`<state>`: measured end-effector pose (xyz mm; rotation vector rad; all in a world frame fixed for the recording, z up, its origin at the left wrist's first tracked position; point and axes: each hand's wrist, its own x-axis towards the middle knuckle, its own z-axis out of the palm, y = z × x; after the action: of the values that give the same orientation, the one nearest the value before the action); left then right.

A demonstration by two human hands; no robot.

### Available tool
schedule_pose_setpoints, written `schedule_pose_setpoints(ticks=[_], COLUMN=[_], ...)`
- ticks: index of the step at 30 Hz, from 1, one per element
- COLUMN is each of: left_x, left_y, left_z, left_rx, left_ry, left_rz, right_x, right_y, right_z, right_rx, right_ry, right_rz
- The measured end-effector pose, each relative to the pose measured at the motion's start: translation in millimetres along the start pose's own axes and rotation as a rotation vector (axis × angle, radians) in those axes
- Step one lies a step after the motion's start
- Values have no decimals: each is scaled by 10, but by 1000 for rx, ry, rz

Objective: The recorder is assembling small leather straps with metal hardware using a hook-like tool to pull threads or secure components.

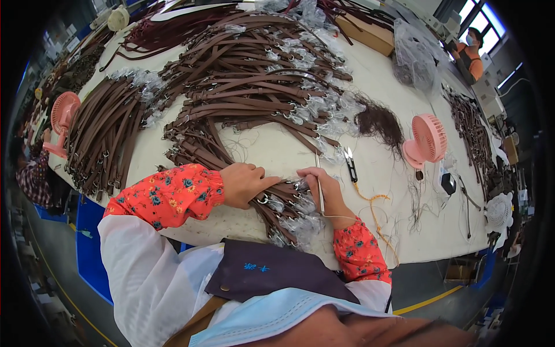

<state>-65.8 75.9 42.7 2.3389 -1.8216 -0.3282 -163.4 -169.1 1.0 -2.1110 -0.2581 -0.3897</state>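
Both hands work close together at the near edge of a pale table point(439, 231). From where I watch, the left hand point(245, 185) is curled nearly closed, back upward, with hold of a small bundle of brown straps point(267, 215) at its upper end. Right hand point(329, 194), just across from it, is closed around a slender pale tool point(320, 191) that stands roughly upright in its fingers; I cannot tell what kind it is. The bundle hangs between and just below the hands, its metal fittings wrapped in crinkled clear plastic point(306, 225).

Just beyond the right hand I see dark-handled snips point(351, 166), points away, with a yellow cord point(373, 214) trailing from them down the hand's right side. Farther right stands a pink fan point(429, 139), near a tangle of dark threads point(378, 122).

Past both hands spreads a large heap of similar straps point(237, 87), many ends bagged in plastic. Left of the left hand lies another strap pile point(107, 133), and beside it a second pink fan point(63, 113).
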Motion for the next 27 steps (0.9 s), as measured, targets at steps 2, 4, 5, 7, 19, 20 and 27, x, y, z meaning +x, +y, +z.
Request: schedule_pose_setpoints(ticks=[2,4,5,7,19,20,27], left_x=[-26,-50,-71,-125,-260,-269,-254], left_y=[38,81,107,173,195,195,191], left_z=[63,124,150,191,-1,-13,-77], left_rx=[10,54,52,100,-79,-80,-171], left_ry=[46,137,131,236,161,155,-62], left_rz=[10,-17,-10,-6,24,28,19], right_x=[-10,-9,-8,-3,-11,-16,-62], right_y=[-38,-40,-34,-40,-52,-77,-85], right_z=[-28,-38,-34,-30,-74,-89,-67], right_rx=[3,5,29,53,-231,-230,-231], right_ry=[-9,-17,-1,23,-62,-60,-165], right_rz=[30,60,55,60,-116,-139,-199])
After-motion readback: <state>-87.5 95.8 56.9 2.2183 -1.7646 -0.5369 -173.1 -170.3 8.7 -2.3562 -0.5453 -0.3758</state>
